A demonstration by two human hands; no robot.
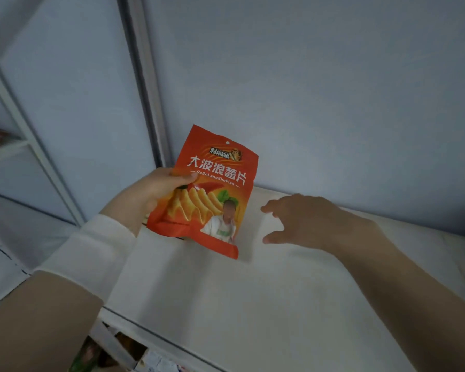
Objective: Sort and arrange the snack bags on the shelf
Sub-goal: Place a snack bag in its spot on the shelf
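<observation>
An orange-red snack bag [212, 183] printed with wavy potato chips stands upright over the white shelf board [226, 285], near the back wall. My left hand [156, 191] grips the bag's left edge, thumb across the front. To the right of the bag, my right hand [304, 221] hovers just above the board with fingers spread and holds nothing. A small gap separates it from the bag.
A grey upright post [145, 84] runs up behind the bag at the left. More packets [113, 353] show on the lower shelf under the board's front edge. Another shelf [3, 149] with a packet sits at the far left.
</observation>
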